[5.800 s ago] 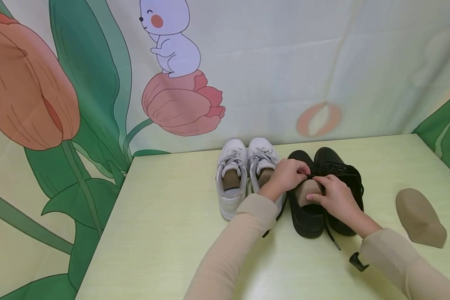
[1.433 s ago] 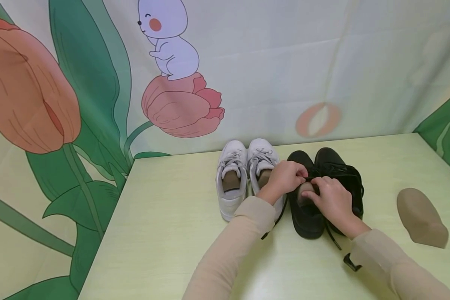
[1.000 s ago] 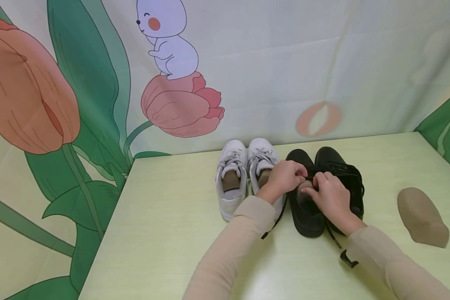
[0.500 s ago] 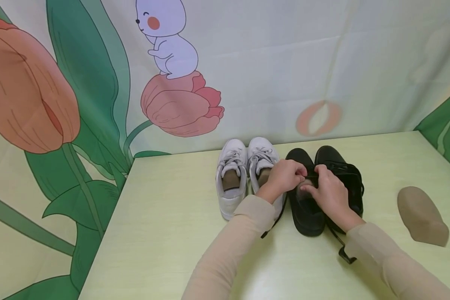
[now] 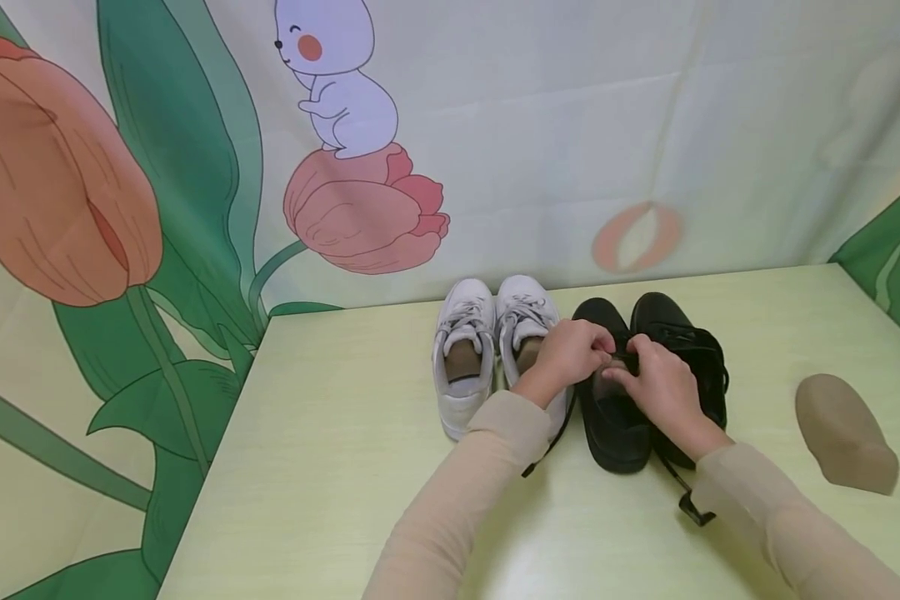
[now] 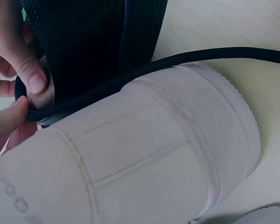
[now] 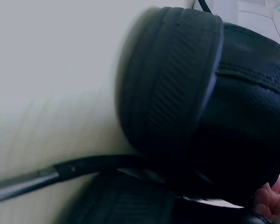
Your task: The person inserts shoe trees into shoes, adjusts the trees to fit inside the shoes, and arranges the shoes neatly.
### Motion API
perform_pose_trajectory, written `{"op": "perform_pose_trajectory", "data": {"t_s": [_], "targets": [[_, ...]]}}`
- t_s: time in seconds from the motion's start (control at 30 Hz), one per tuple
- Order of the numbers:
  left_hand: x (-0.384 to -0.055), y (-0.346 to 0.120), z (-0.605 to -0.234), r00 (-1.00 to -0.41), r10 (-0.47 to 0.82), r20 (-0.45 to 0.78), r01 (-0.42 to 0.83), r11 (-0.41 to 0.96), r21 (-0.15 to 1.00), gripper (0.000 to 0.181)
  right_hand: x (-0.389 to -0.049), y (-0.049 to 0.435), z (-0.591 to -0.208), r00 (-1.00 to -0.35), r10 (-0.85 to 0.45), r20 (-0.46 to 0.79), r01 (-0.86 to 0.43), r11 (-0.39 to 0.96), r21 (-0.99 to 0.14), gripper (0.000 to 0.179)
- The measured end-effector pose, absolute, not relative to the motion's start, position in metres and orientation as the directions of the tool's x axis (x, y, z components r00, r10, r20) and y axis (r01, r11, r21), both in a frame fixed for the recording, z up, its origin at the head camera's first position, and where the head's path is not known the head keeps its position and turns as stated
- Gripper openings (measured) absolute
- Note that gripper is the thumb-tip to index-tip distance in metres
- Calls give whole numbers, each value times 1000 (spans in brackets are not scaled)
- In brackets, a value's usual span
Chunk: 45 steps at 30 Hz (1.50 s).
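My left hand [image 5: 570,354] pinches the left-hand black shoe [image 5: 618,446] at the edge of its opening. Across from it, my right hand [image 5: 666,387] grips the other side of that opening, its thumb reaching inside. Between the hands a brown insert [image 5: 607,385] shows a little, deep in the shoe; in the left wrist view a thumb presses on this brown insert [image 6: 44,95]. The second black shoe [image 5: 656,310] stands close on the right, partly behind my right hand. A black lace [image 5: 553,446] trails down beside the left-hand black shoe.
Left of the black pair stand a white shoe [image 5: 461,400] and its mate [image 5: 521,292], each with a brown insert inside. A loose brown insert [image 5: 843,433] lies on the pale table [image 5: 330,467] at the right. A printed cloth [image 5: 517,183] hangs behind.
The brown insert has sunk deeper into the left-hand black shoe and shows much less. My right hand has shifted a little up and left. My left hand has barely moved.
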State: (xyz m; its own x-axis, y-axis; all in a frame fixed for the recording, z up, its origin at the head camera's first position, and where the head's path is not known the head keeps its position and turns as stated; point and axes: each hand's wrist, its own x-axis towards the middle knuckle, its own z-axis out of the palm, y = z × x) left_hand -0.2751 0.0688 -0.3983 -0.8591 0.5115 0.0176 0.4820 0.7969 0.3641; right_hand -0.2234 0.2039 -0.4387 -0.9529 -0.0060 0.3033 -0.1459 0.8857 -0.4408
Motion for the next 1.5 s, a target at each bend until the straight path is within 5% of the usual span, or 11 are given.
{"op": "perform_pose_trajectory", "data": {"t_s": [0.6,1.5], "targets": [[-276,69,-396,-833,554,17,494,727,477,17,-215,214,-427,-979,-21,202,-126,843,-522,32],[-270,79,-393,-828,557,62,507,696,508,15,-199,253,-427,-896,81,437,-200,804,-559,10]]}}
